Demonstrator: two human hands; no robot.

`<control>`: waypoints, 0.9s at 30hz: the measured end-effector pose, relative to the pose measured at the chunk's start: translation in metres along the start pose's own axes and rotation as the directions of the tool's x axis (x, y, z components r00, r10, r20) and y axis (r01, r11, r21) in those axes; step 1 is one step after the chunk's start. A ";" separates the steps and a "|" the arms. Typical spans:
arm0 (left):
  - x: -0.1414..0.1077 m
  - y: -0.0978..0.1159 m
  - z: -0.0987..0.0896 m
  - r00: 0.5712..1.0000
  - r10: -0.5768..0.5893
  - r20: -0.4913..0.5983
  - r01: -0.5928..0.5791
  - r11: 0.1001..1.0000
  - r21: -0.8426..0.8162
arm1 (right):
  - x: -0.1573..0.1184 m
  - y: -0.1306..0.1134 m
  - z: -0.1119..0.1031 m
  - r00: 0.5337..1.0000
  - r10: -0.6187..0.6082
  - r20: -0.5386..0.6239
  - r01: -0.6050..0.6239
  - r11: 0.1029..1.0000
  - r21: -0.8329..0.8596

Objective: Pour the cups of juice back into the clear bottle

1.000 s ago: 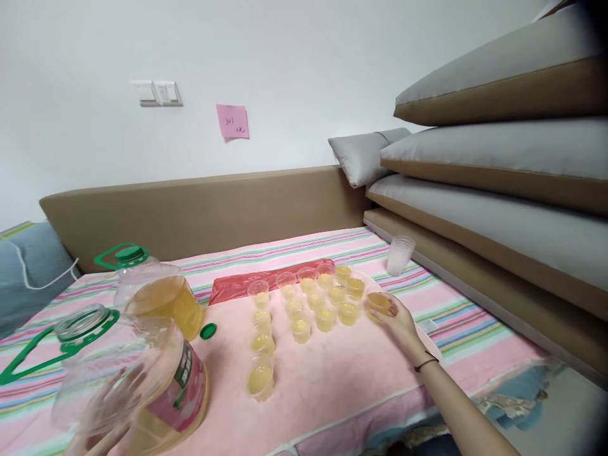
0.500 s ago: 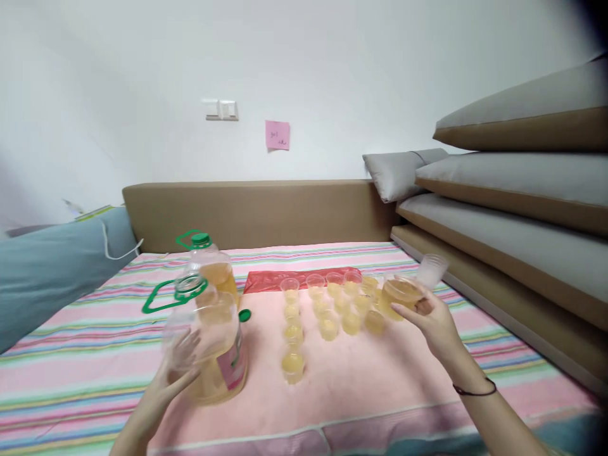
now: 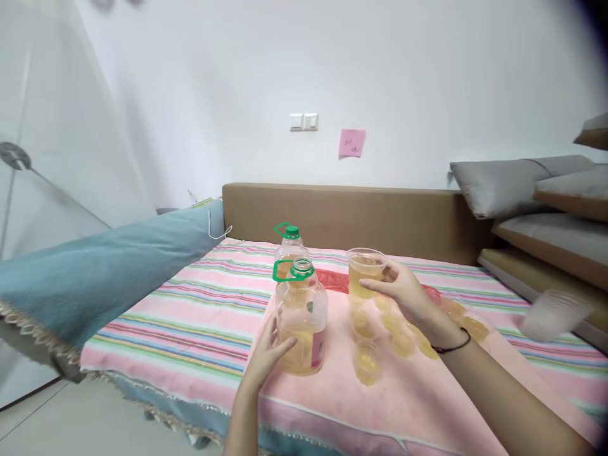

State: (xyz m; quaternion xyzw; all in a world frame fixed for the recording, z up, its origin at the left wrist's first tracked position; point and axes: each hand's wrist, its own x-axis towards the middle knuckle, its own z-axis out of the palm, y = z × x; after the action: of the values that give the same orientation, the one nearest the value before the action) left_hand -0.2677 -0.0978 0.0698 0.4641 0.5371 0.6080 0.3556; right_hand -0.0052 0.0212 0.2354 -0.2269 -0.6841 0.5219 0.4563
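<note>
Gripping a clear plastic cup [image 3: 365,278] of yellow liquid between thumb and fingers, the right hand [image 3: 409,291] holds it upright, with filled cups [image 3: 367,365] on the pink cloth [image 3: 337,396] between its four and six o'clock. At the cup's eight o'clock stands an uncapped jug [image 3: 301,310], the left hand [image 3: 266,356] at its lower side, thumb across the front, though whether it grips I cannot tell. A green-capped jug [image 3: 291,247] stands just behind it, at its twelve o'clock.

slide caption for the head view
Right hand holds a cup of yellow liquid; left hand at an uncapped bottle.
</note>
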 end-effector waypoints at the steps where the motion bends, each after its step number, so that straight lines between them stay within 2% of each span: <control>1: -0.001 0.001 0.001 1.000 0.009 -0.003 -0.009 1.000 -0.008 | 0.006 0.000 0.008 1.000 -0.010 0.020 0.010 1.000 0.007; 5: -0.001 0.005 0.002 0.999 0.026 -0.045 -0.027 0.999 -0.028 | 0.023 0.000 0.029 0.996 -0.048 0.077 0.048 0.999 0.009; 9: -0.001 0.005 0.003 0.995 0.003 -0.096 -0.006 1.000 -0.029 | 0.031 0.002 0.038 0.995 -0.051 0.090 0.054 0.998 -0.027; 17: -0.001 -0.001 0.006 0.982 -0.004 -0.189 -0.011 0.997 -0.078 | 0.043 0.004 0.045 0.993 -0.053 0.110 0.066 0.990 -0.121; 27: -0.002 -0.004 0.007 0.979 -0.016 -0.204 0.002 0.998 -0.070 | 0.050 -0.002 0.045 0.986 -0.011 0.169 0.038 0.986 -0.160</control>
State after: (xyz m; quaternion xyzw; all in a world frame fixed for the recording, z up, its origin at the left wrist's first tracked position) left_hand -0.2611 -0.0966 0.0654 0.3840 0.5516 0.6691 0.3171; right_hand -0.0678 0.0365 0.2551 -0.2103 -0.7630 0.4759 0.3835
